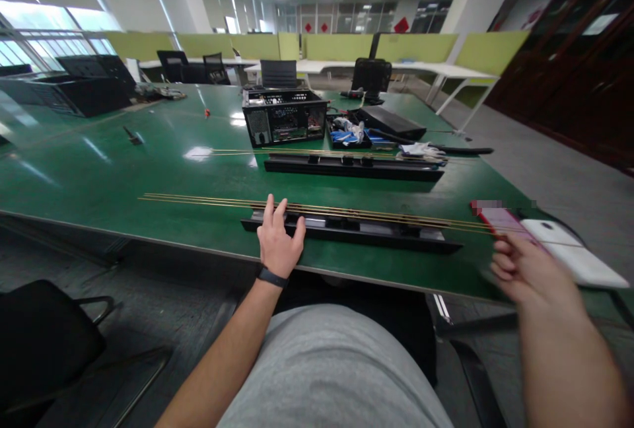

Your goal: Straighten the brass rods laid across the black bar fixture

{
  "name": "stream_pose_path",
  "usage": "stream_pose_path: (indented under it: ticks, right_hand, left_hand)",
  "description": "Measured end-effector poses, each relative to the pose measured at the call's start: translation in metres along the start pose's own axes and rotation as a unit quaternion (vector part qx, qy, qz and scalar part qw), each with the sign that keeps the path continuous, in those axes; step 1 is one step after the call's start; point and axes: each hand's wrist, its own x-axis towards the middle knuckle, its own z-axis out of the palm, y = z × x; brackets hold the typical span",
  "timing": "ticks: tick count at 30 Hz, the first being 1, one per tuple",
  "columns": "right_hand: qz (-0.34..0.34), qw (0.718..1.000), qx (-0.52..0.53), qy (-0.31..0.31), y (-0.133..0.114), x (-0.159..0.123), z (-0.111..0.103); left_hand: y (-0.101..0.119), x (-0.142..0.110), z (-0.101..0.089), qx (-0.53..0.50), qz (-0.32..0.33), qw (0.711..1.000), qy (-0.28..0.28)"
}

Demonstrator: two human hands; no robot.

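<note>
Several long, thin golden rods (198, 200) lie lengthwise over a long black trough-like bar (386, 235) near the table's front edge. My left hand (281, 236), with a dark band at the wrist, rests at the left part of this bar. Its fingers are spread and touch the rods. At the right, my right hand (529, 266) is closed, thumb and forefinger pinched at the right-hand end of a rod; it is slightly blurred. Just beyond that hand are a red-edged phone-like object (505, 218) and a white flat device (559, 243).
Farther back lies a second black bar (351, 167) with more golden rods along it. Behind stand an open black computer case (284, 121), a black tray (349, 142) of gloves, and a black flat box (389, 121). More black cases (89, 88) sit at the left of the green table (123, 170).
</note>
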Motion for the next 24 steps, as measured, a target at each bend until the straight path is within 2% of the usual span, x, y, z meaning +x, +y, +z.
stream_pose_path:
  ticks: [5,11,17,24]
  right_hand:
    - [0.017,0.999,-0.016,-0.037,0.019,-0.035,0.045]
    - [0.008,0.997,-0.019,-0.078,0.044,-0.050,0.068]
    - [-0.017,0.998,-0.021,-0.052,0.038,-0.044,0.059]
    - [-0.045,0.997,-0.018,0.065,0.011,0.002,0.016]
  left_hand:
    - [0.000,0.000,0.000,-0.003,0.006,1.000,0.002]
    - [-0.001,0.000,0.001,-0.015,0.002,1.000,0.000]
    - [0.000,0.000,0.000,-0.015,0.002,1.000,0.003]
    - [-0.004,0.000,0.003,-0.012,0.006,1.000,0.006]
